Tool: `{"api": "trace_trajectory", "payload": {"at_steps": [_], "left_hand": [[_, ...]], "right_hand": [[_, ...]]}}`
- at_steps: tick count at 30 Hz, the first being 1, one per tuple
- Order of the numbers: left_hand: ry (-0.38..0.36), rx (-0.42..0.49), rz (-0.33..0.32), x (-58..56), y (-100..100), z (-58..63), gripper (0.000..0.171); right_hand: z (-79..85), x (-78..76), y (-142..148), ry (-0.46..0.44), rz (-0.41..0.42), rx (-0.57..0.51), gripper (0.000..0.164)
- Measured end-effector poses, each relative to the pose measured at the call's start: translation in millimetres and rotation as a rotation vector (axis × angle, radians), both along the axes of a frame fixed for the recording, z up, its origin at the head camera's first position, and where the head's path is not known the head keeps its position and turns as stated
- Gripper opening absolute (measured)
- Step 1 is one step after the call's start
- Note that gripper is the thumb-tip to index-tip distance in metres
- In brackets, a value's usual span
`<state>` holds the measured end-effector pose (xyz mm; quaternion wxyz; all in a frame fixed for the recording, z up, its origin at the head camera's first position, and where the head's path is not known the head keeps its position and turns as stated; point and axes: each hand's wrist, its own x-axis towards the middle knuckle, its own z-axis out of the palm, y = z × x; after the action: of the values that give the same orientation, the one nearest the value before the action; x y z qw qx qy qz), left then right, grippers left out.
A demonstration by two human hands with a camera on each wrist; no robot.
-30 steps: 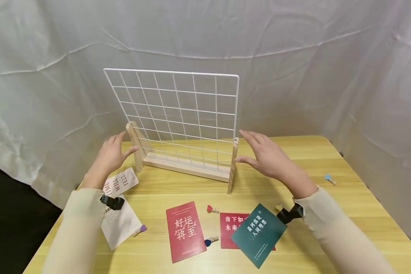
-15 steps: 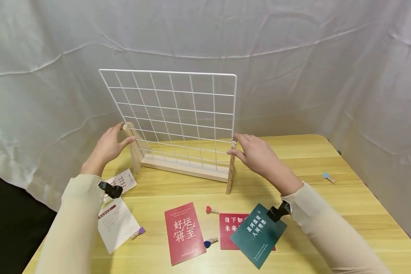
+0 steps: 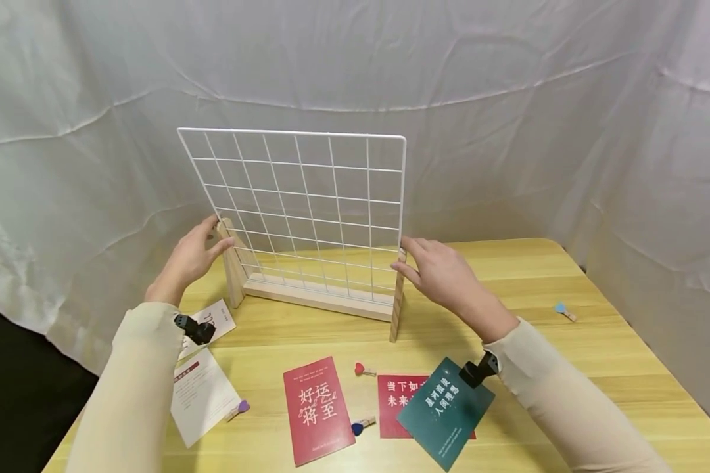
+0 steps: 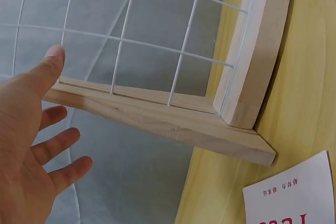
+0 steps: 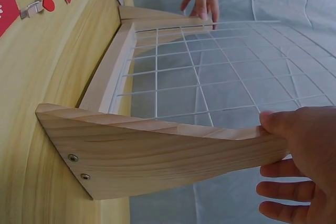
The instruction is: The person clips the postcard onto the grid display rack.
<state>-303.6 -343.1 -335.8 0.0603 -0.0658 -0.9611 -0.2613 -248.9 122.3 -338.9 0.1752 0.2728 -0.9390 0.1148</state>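
A white wire grid [image 3: 305,193] stands upright in a wooden stand, its base bar [image 3: 319,299] running between two side supports. My left hand [image 3: 190,256] holds the top of the left side support [image 3: 233,272], thumb in front near the wires; the lower fingers hang loose in the left wrist view. On the other end, my right hand [image 3: 444,269] grips the upper tip of the right side support [image 5: 157,150]. Its thumb lies on the support's edge in the right wrist view, with the other fingers on the outer side. Part of each grip is hidden.
On the table lie a red card [image 3: 319,412], a green card [image 3: 446,414] overlapping another red card [image 3: 393,407], and white cards [image 3: 204,397] at left. Heart clothespins are scattered: red [image 3: 363,370], dark blue [image 3: 363,426], purple [image 3: 238,410], light blue [image 3: 565,311]. Pale curtain [image 3: 479,151] surrounds the back.
Both hands have come in from beside the stand and taken hold of its side supports. The whole scene shifts slightly with the head; the cards and clothespins stay in place.
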Motion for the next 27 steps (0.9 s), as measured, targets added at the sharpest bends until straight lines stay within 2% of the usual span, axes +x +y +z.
{"api": "trace_trajectory", "payload": {"at_steps": [7,16,27], "left_hand": [[0.045,-0.014,0.001,-1.7,1,2.8,0.071],[0.165,-0.067,-0.020,1.5,-2,3.1,0.057],[0.203,-0.110,-0.049,8.6,0,4.8,0.055]], "right_hand": [[-0.6,-1.1,-1,0.055,0.002,0.017,0.053],[0.1,-5.2,5,0.109,-0.016,0.028,0.054],[0.8,-8.8,16,0.143,-0.021,0.062,0.053]]}}
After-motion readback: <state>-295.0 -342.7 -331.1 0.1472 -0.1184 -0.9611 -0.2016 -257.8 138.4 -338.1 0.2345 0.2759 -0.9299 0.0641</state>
